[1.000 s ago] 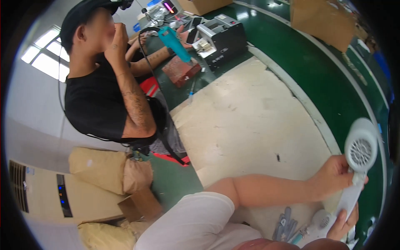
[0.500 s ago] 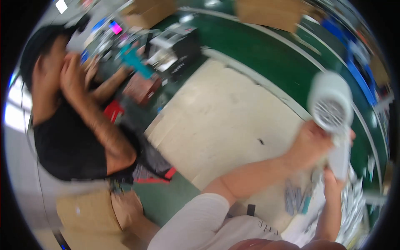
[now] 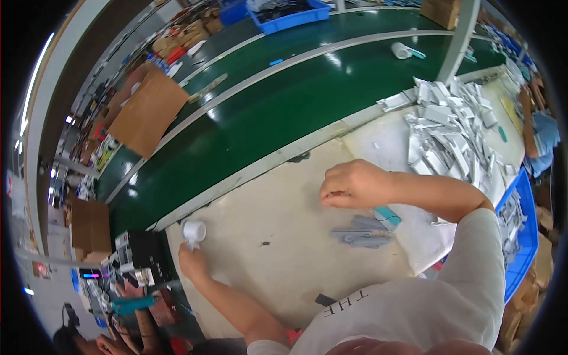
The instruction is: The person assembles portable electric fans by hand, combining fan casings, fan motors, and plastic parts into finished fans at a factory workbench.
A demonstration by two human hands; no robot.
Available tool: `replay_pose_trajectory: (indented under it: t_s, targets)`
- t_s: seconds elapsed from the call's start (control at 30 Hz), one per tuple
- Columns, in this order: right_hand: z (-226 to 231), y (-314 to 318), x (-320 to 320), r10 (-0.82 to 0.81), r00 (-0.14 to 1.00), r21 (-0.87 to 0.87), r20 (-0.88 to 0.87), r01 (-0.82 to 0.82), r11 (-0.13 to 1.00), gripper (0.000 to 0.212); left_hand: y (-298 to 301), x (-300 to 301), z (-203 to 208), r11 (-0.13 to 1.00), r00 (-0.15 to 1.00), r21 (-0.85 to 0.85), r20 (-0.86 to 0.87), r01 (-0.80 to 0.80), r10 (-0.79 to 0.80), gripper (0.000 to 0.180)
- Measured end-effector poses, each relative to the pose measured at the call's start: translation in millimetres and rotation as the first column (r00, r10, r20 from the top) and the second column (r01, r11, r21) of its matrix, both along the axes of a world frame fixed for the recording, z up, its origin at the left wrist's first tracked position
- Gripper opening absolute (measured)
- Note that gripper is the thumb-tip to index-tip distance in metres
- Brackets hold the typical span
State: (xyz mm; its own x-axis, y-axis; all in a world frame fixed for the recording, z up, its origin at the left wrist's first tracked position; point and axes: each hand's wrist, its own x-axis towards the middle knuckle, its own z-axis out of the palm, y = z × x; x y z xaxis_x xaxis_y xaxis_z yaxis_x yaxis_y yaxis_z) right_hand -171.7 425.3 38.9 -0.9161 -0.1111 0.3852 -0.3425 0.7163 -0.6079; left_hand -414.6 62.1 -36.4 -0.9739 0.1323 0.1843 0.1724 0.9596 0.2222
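My left hand [image 3: 192, 263] is closed around the lower part of a white hair dryer [image 3: 194, 230] at the left end of the pale work surface [image 3: 266, 207]. The dryer's round barrel stands above my fingers; most of its handle is hidden by the hand. My right hand [image 3: 354, 184] hovers over the right half of the surface, its fingers curled in toward the thumb. Whatever may lie between them does not show. Just below it are several grey handle-shaped plastic pieces [image 3: 361, 232] in a small pile, beside a teal piece [image 3: 386, 218].
White plastic parts [image 3: 444, 121] are heaped at the far right. A blue bin [image 3: 529, 248] stands beside the table. Beyond runs a green conveyor [image 3: 284, 106], carrying another hair dryer [image 3: 402, 51]. Cardboard box [image 3: 148, 112] at left. A co-worker's arm [image 3: 145, 325] is at lower left, near a teal object [image 3: 133, 304].
My view has swung right. The white dryer, earlier held up in both hands, is now low in my left hand alone. My right hand has come away from it.
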Motion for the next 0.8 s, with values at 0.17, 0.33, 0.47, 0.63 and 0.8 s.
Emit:
replay_pose_trajectory:
  t_s: [0.17,0.33,0.47,0.63,0.8]
  targets:
    - [-21.1,86.9,-1.4,-0.258,0.966,0.141,0.020,0.253,0.957,0.009,19.8,18.5,32.9,0.991,0.986,-0.096,-0.145,-0.094,0.080,0.037]
    - [-54.4,234.7,-9.6,-0.544,0.820,0.453,-0.176,0.558,0.695,0.014,72.9,38.3,28.1,0.969,0.848,0.153,-0.523,0.192,-0.085,0.037]
    - [-73.4,357.4,-32.6,-0.783,0.589,0.722,-0.200,0.629,0.289,0.037,135.6,61.5,-27.7,0.773,0.785,0.284,-0.469,0.568,-0.405,0.032]
    - [-78.2,435.6,-43.0,-0.879,0.305,0.776,-0.368,0.621,-0.109,0.058,170.5,70.1,-39.3,0.663,0.615,0.071,-0.458,0.745,-0.642,0.026]
    - [-90.2,463.0,-50.5,-0.974,0.221,0.775,-0.054,0.624,0.099,0.042,170.6,74.7,-36.2,0.669,0.635,0.100,-0.445,0.736,-0.632,0.029]
